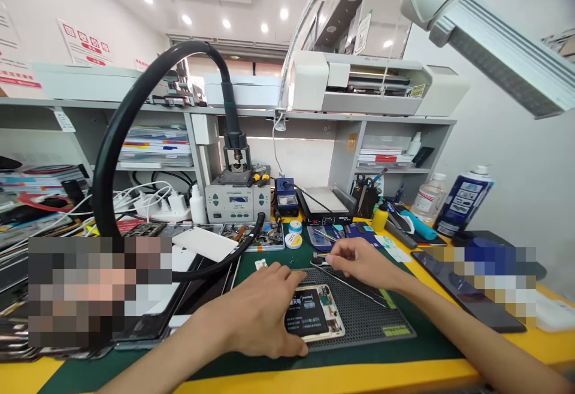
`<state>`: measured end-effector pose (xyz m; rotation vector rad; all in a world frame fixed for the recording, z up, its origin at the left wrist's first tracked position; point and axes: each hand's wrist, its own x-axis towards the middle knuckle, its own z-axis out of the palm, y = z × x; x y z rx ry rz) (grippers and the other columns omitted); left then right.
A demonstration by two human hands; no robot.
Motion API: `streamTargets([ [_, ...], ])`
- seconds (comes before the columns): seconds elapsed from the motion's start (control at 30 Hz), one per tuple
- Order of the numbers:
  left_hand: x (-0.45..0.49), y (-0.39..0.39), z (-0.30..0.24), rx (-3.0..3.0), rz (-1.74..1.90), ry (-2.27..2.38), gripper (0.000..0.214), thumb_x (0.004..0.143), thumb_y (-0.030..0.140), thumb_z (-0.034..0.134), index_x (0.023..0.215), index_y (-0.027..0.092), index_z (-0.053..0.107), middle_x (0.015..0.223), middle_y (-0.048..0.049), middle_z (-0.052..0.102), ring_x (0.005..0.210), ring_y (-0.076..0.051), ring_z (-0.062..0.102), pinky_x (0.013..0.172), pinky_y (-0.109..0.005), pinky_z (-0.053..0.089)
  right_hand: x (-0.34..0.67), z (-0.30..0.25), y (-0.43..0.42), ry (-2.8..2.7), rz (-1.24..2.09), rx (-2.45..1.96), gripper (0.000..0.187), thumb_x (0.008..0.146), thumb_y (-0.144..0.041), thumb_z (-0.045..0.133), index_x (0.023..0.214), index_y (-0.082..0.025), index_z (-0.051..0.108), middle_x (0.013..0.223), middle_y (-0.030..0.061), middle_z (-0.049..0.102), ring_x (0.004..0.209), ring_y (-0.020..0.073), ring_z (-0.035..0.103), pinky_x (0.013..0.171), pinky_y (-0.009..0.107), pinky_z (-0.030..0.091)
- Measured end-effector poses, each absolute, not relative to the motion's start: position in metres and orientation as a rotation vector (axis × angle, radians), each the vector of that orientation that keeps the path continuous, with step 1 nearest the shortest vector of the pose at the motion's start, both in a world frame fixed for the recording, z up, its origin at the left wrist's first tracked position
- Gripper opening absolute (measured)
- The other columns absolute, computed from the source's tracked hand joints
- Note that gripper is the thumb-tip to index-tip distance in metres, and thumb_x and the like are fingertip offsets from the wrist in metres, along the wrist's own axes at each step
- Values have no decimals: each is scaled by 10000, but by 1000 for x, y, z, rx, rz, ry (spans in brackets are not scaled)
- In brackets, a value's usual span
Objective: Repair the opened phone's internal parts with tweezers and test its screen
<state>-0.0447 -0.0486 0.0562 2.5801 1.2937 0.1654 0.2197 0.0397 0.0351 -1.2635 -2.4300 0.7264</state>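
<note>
An opened phone (309,313) lies on a grey ribbed mat (359,316), its black battery and part of its circuit board exposed. My left hand (258,310) grips it from the left, thumb at the near edge and fingers over the far edge, covering its left end. Beyond the phone, my right hand (359,259) is closed in a pinch at a small dark-ended piece (317,260); what exactly lies between the fingertips is hidden. Under this hand, a pair of tweezers (366,292) slants across the mat.
A black hose (105,142) arches on the left from the hot-air station (238,202). Phone parts fill a tray (269,238) behind my left hand. Small round tins (294,240), a dark flat panel (467,292) and a spray can (462,202) stand or lie around the green mat (251,370).
</note>
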Motion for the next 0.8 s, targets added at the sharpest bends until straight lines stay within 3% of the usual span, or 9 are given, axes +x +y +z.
streamTargets([
  [0.17, -39, -37, 66, 2544, 42, 1309, 808, 638, 601, 833, 1267, 126, 658, 1114, -143, 683, 1079, -379, 664, 937, -516, 581, 196, 59, 35, -2605, 824, -1169, 239, 1037, -366, 656, 1135, -151, 695, 1080, 58, 734, 905, 214, 730, 805, 403, 621],
  [0.3, -36, -44, 65, 2515, 25, 1352, 880, 656, 536, 810, 1368, 73, 577, 1385, -235, 590, 1342, -446, 548, 1083, -515, 514, 180, 71, 35, -2779, 953, -1077, 231, 1023, -351, 679, 1139, -153, 699, 1090, 60, 737, 923, 218, 731, 826, 416, 618],
  [0.37, -33, -52, 63, 2502, 58, 1362, 845, 700, 451, 759, 1408, 46, 537, 1446, -260, 537, 1376, -446, 521, 1100, -506, 505, 173, 72, 36, -2827, 1049, -1061, 221, 1013, -344, 695, 1118, -150, 702, 1069, 54, 739, 894, 210, 731, 803, 402, 621],
  [0.5, -31, -62, 59, 2491, 199, 1336, 596, 714, 309, 701, 1259, 83, 620, 1268, -208, 612, 1153, -408, 635, 1005, -566, 545, 166, 69, 38, -2750, 1277, -1055, 208, 1011, -342, 698, 1065, -142, 710, 1023, 39, 739, 846, 199, 728, 753, 367, 622],
  [0.6, -39, -61, 60, 2467, 394, 1301, 689, 673, 265, 738, 1332, 116, 601, 1287, -180, 606, 1201, -409, 591, 1080, -614, 472, 170, 64, 39, -2559, 1458, -1047, 191, 1009, -326, 702, 1055, -141, 710, 1013, 37, 739, 834, 191, 726, 745, 359, 621],
  [0.7, -55, -54, 66, 2374, 786, 1337, 851, 675, 335, 807, 1462, 230, 502, 1447, -112, 516, 1390, -376, 430, 1222, -543, 325, 180, 60, 41, -2269, 1570, -1049, 184, 1011, -321, 699, 1055, -143, 706, 1018, 39, 735, 838, 190, 724, 754, 363, 620],
  [0.8, -68, -46, 70, 2013, 1268, 1517, 723, 868, 501, 698, 1467, 244, 386, 1468, -129, 449, 1411, -355, 382, 1214, -552, 299, 188, 58, 40, -1943, 1605, -1021, 213, 1029, -354, 669, 1077, -147, 692, 1012, 40, 725, 828, 186, 717, 745, 361, 616],
])
